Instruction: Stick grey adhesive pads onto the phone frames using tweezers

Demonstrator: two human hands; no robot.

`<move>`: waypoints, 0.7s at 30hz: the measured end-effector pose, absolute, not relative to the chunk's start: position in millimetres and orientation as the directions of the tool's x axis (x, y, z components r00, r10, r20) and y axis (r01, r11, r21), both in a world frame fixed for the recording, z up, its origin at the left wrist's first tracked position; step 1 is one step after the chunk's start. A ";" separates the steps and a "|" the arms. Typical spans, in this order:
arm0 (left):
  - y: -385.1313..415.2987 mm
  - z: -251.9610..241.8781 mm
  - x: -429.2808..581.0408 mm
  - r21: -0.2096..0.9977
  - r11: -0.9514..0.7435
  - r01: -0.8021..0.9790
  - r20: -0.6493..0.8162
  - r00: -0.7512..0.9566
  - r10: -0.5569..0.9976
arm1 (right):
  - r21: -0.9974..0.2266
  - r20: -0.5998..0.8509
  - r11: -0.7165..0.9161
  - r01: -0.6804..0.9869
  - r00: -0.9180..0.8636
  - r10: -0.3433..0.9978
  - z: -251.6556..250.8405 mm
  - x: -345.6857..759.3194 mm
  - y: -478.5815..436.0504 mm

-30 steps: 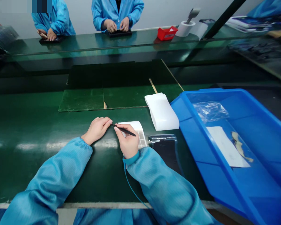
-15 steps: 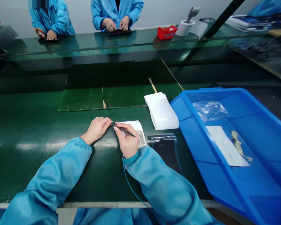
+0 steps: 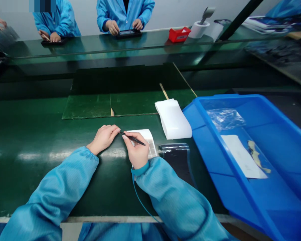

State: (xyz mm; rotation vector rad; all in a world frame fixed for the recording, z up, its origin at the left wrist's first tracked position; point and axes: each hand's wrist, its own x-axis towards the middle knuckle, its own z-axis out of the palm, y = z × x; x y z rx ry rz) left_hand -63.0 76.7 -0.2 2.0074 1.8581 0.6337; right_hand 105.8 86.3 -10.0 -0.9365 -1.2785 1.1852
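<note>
My right hand (image 3: pixel 137 152) grips dark tweezers (image 3: pixel 135 139), their tip pointing left to the fingertips of my left hand. A white sheet with a grid of labels (image 3: pixel 151 144) lies partly beneath my right hand. My left hand (image 3: pixel 104 139) rests on the green table (image 3: pixel 52 134), its thumb and fingers pressed together at the tweezers' tip; anything between them is too small to make out. Just right of my right hand is a dark sheet in clear film (image 3: pixel 177 162). A folded stack of white paper (image 3: pixel 174 120) sits behind it.
A large blue bin (image 3: pixel 240 197) on the right holds clear plastic and white paper. Green boards (image 3: pixel 132 100) lie beyond my hands. Across the bench, people in blue sleeves handle black trays near a red box (image 3: pixel 178 34) and a white roll (image 3: pixel 199 29).
My hands and the tweezers have hardly moved. Across the bench, a person's hands have spread apart on a black tray, and a hand at the far left reaches further in.
</note>
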 end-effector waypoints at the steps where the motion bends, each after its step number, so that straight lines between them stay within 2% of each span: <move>1: 76.8 -0.3 -63.2 0.521 -0.095 0.848 0.098 0.050 0.994 | -0.975 0.196 0.185 -0.123 -0.083 0.977 -9.7 105.8 86.2; 21: 77.5 1.0 -61.9 0.451 -0.127 0.884 0.096 0.093 0.991 | -0.971 0.201 0.187 -0.148 -0.083 0.976 -9.9 105.7 84.6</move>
